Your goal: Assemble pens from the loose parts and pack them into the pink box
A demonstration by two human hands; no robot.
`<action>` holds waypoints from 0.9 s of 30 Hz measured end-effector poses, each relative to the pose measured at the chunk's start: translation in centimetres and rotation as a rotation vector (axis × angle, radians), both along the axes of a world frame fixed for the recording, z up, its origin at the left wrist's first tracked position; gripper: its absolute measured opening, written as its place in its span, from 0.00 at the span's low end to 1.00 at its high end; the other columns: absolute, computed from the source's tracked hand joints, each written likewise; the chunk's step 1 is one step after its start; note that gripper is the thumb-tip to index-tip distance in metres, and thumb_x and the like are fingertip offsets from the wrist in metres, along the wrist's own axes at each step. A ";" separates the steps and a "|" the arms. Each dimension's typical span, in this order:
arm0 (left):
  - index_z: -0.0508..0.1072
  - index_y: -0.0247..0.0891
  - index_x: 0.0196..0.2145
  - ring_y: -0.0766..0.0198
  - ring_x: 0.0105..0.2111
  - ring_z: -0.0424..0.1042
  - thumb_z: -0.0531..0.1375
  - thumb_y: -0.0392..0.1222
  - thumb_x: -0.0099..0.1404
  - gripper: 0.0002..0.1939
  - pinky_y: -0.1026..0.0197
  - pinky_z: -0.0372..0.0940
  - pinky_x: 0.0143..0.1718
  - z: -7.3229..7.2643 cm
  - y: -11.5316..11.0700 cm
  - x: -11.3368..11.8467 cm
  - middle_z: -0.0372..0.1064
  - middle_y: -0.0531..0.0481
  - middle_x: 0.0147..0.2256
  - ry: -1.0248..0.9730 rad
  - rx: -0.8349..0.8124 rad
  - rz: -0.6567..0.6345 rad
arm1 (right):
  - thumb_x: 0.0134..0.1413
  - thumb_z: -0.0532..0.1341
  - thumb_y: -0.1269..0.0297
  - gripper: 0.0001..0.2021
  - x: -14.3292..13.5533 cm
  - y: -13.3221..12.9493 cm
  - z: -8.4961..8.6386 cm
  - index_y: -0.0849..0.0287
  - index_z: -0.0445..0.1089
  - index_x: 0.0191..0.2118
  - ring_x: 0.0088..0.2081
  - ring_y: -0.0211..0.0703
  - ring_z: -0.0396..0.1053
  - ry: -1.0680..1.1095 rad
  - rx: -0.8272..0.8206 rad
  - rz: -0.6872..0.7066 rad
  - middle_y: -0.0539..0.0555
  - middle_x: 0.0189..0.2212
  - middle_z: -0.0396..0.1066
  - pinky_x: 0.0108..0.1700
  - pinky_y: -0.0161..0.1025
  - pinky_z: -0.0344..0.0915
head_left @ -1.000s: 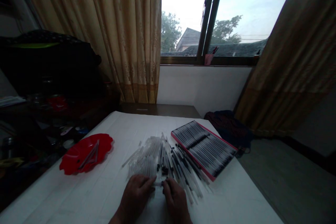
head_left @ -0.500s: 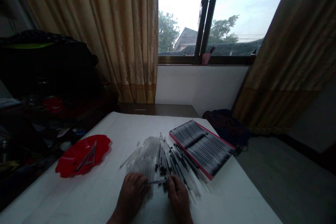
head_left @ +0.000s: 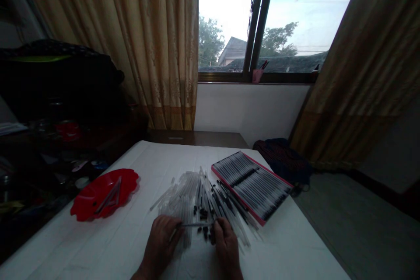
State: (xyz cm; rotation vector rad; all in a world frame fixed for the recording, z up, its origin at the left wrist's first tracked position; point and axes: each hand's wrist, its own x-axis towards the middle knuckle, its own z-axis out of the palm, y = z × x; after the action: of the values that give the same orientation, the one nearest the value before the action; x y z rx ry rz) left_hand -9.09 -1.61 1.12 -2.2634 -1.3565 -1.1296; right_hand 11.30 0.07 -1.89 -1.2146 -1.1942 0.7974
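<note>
My left hand is closed in a pinch on one end of a slim pen. At the pen's other end, my right hand is closed too, the fingertips pressed together. The pen lies level between them, just above the table; whether a small part sits in the right fingertips is hidden. Beyond the left hand spreads a heap of clear plastic tubes. Small black caps lie loose between and beyond the hands. Dark, thin pen pieces fan out beyond my right hand.
A red-edged box of pens in two rows stands at the right of the white table. On the left, a red scalloped dish holds a few clear tubes. Dark clutter fills the far left, and a dark bundle sits past the right edge.
My right hand has shifted slightly right, away from my left, so more of the pen shows between them. The heaps, dish and box stay as they were.
</note>
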 end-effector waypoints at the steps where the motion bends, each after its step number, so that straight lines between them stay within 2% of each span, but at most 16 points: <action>1: 0.69 0.42 0.39 0.61 0.32 0.73 0.53 0.45 0.67 0.07 0.56 0.65 0.39 0.0 0.0 -0.1 0.74 0.51 0.31 -0.006 -0.001 0.002 | 0.54 0.53 0.45 0.20 0.0 0.0 0.1 0.58 0.69 0.28 0.18 0.38 0.62 -0.007 0.003 0.010 0.47 0.16 0.64 0.21 0.32 0.59; 6: 0.70 0.43 0.39 0.61 0.33 0.74 0.55 0.47 0.66 0.08 0.57 0.68 0.38 0.2 -0.4 -0.9 0.75 0.51 0.32 -0.032 -0.051 0.000 | 0.57 0.53 0.49 0.18 -0.1 -0.4 0.4 0.58 0.69 0.29 0.18 0.38 0.63 -0.069 0.058 0.061 0.48 0.17 0.66 0.22 0.32 0.60; 10: 0.70 0.44 0.37 0.62 0.32 0.74 0.55 0.48 0.66 0.08 0.60 0.70 0.35 0.5 -2.1 -1.2 0.75 0.51 0.31 -0.042 -0.125 -0.038 | 0.53 0.59 0.56 0.14 0.4 -1.4 0.6 0.59 0.73 0.39 0.22 0.39 0.68 -0.188 0.125 0.252 0.51 0.24 0.73 0.25 0.31 0.63; 14: 0.70 0.45 0.34 0.63 0.30 0.74 0.53 0.49 0.67 0.09 0.62 0.70 0.32 0.4 -3.8 -1.6 0.74 0.52 0.28 0.001 -0.180 -0.069 | 0.47 0.62 0.63 0.07 1.3 -1.8 1.1 0.55 0.76 0.32 0.25 0.41 0.70 -0.434 0.164 0.502 0.50 0.23 0.74 0.28 0.31 0.64; 17: 0.71 0.46 0.35 0.62 0.31 0.75 0.52 0.50 0.67 0.11 0.62 0.71 0.33 0.0 -4.1 -3.0 0.75 0.52 0.30 0.005 -0.196 -0.007 | 0.49 0.58 0.64 0.07 2.0 -1.5 1.2 0.56 0.73 0.29 0.27 0.42 0.71 -0.510 0.137 0.519 0.51 0.23 0.74 0.30 0.32 0.64; 20: 0.72 0.46 0.36 0.61 0.33 0.76 0.51 0.52 0.67 0.14 0.61 0.70 0.36 0.0 -3.5 -5.0 0.76 0.51 0.33 -0.059 -0.206 0.144 | 0.55 0.55 0.60 0.09 2.4 -1.2 1.0 0.58 0.69 0.31 0.25 0.40 0.69 -0.392 0.067 0.514 0.52 0.25 0.73 0.28 0.33 0.64; 22: 0.73 0.45 0.36 0.61 0.35 0.75 0.52 0.52 0.66 0.13 0.61 0.70 0.37 0.4 -2.8 -6.0 0.76 0.51 0.34 -0.096 -0.293 0.239 | 0.57 0.53 0.54 0.14 2.3 -1.1 0.7 0.59 0.69 0.36 0.22 0.38 0.68 -0.266 -0.006 0.523 0.52 0.25 0.72 0.26 0.33 0.64; 25: 0.73 0.44 0.38 0.62 0.39 0.74 0.53 0.49 0.65 0.12 0.62 0.68 0.40 1.4 -1.6 -6.2 0.75 0.51 0.37 -0.135 -0.479 0.373 | 0.55 0.53 0.43 0.25 1.8 -1.2 0.1 0.61 0.70 0.43 0.18 0.37 0.65 -0.107 -0.076 0.428 0.51 0.24 0.70 0.23 0.33 0.63; 27: 0.72 0.43 0.40 0.61 0.41 0.73 0.53 0.47 0.65 0.12 0.61 0.66 0.41 1.9 -0.8 -5.7 0.74 0.50 0.39 -0.133 -0.592 0.451 | 0.51 0.53 0.37 0.31 1.5 -1.3 -0.2 0.61 0.72 0.43 0.18 0.36 0.63 -0.049 -0.101 0.347 0.50 0.23 0.69 0.21 0.33 0.62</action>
State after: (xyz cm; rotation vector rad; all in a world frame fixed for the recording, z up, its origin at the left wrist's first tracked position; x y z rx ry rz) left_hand -14.78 -2.37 2.99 -2.0594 -2.3573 -0.8025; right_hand 12.76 -1.20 -2.12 -1.1277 -1.4419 1.1006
